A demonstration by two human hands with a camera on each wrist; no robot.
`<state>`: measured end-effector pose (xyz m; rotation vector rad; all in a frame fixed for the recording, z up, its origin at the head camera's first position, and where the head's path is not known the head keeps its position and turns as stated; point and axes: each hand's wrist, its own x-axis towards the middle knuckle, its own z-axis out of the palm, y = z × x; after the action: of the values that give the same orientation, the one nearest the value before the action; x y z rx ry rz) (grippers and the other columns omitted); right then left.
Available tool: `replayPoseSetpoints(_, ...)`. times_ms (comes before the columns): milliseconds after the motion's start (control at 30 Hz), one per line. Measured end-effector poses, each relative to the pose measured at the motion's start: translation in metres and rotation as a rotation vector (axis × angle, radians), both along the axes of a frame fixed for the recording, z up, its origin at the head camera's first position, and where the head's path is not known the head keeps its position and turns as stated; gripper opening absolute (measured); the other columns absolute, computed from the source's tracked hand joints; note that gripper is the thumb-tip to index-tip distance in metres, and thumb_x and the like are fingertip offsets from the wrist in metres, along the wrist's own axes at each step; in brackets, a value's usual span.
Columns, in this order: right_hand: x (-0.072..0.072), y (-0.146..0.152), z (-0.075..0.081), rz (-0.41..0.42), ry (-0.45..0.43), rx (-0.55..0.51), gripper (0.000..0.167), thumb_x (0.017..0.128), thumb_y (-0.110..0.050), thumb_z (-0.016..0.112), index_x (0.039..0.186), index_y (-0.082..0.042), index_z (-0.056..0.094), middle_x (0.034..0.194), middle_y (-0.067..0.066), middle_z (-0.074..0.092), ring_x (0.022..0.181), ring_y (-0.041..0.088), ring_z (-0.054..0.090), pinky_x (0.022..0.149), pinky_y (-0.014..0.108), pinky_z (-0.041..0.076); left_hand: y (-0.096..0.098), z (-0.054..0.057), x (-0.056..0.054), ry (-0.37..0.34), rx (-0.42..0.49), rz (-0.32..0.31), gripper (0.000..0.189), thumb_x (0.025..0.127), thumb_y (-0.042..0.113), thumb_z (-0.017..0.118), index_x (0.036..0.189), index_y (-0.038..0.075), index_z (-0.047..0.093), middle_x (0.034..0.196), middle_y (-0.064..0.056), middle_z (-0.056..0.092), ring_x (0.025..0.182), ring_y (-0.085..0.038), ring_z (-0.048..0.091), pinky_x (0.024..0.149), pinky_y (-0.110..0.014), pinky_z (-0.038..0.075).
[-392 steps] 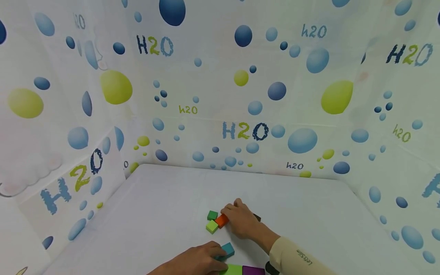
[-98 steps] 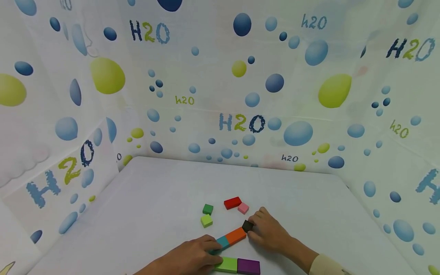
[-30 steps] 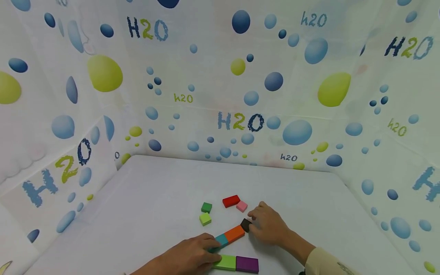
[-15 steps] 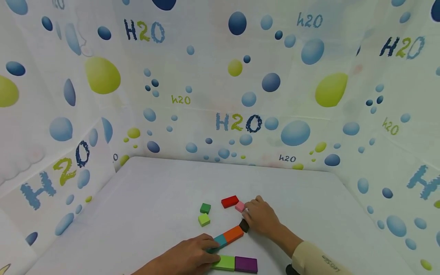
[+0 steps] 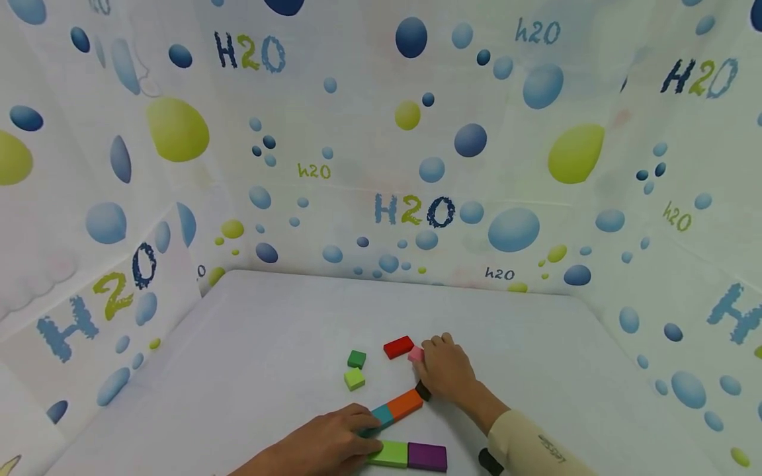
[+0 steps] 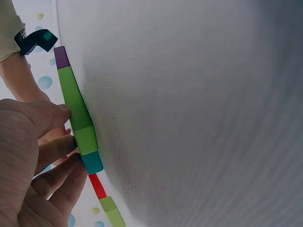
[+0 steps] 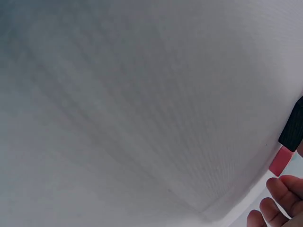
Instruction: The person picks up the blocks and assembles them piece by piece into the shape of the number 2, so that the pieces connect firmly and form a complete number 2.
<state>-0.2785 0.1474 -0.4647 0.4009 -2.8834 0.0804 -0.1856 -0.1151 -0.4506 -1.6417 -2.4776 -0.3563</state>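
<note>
My left hand (image 5: 333,436) rests at the near ends of two rows of blocks. Its fingertips touch the teal block (image 5: 383,414), and its thumb touches the light green bar (image 5: 389,454). An orange bar (image 5: 405,404) continues the teal row, with a black cube (image 5: 423,391) at its far end. A purple block (image 5: 427,457) lies end to end with the green bar. My right hand (image 5: 449,370) pinches a pink cube (image 5: 415,355), thumb and curled fingers around it and partly hiding it. In the right wrist view its fingertips are right at the pink cube (image 7: 280,161).
A red bar (image 5: 398,347) lies just left of the pink cube. Left of that are a dark green cube (image 5: 356,359) and a lime cube (image 5: 354,379). Everything lies on a white table (image 5: 286,344), with a patterned curtain (image 5: 357,119) behind and at both sides.
The right hand has left the black cube, which stands at the end of the orange bar, and moved up and left onto the pink cube. The left hand has stayed put.
</note>
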Motion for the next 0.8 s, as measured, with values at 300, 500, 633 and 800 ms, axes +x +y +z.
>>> replayPoseSetpoints(300, -0.0032, 0.0035, 0.0002, -0.009, -0.066, -0.036, 0.035, 0.094, -0.03, 0.071, 0.116, -0.004, 0.067, 0.101, 0.008, 0.065, 0.093, 0.023, 0.05, 0.075, 0.034, 0.055, 0.0005, -0.0031, -0.0013, 0.015, 0.003, 0.005, 0.027, 0.092, 0.021, 0.077, 0.119, 0.024, 0.077, 0.122, 0.005, 0.069, 0.113, -0.01, 0.06, 0.089, -0.018, 0.055)
replayPoseSetpoints(500, -0.0047, 0.0057, -0.0015, 0.011, -0.087, -0.136, 0.029, 0.094, -0.021, 0.07, 0.115, -0.002, 0.068, 0.102, 0.009, 0.066, 0.093, 0.022, 0.05, 0.077, 0.032, 0.057, -0.0002, -0.0019, -0.0012, 0.01, 0.001, 0.003, 0.028, 0.092, 0.02, 0.077, 0.119, 0.024, 0.077, 0.123, 0.004, 0.069, 0.114, -0.011, 0.06, 0.088, -0.018, 0.055)
replayPoseSetpoints(633, -0.004, 0.0067, -0.0016, 0.011, -0.096, -0.162, 0.028, 0.094, -0.019, 0.069, 0.115, -0.001, 0.068, 0.1, 0.008, 0.065, 0.093, 0.021, 0.049, 0.077, 0.031, 0.056, -0.0009, -0.0017, -0.0016, 0.015, -0.001, -0.002, 0.027, 0.092, 0.02, 0.076, 0.119, 0.024, 0.077, 0.123, 0.004, 0.069, 0.114, -0.011, 0.06, 0.088, -0.019, 0.056)
replayPoseSetpoints(800, -0.0012, 0.0077, -0.0017, 0.026, -0.086, -0.168, 0.027, 0.094, -0.017, 0.069, 0.116, -0.001, 0.068, 0.101, 0.008, 0.066, 0.093, 0.021, 0.048, 0.076, 0.03, 0.054, -0.0028, -0.0023, -0.0023, 0.022, 0.001, -0.01, 0.027, 0.092, 0.02, 0.077, 0.119, 0.024, 0.077, 0.123, 0.004, 0.069, 0.114, -0.011, 0.06, 0.088, -0.019, 0.056)
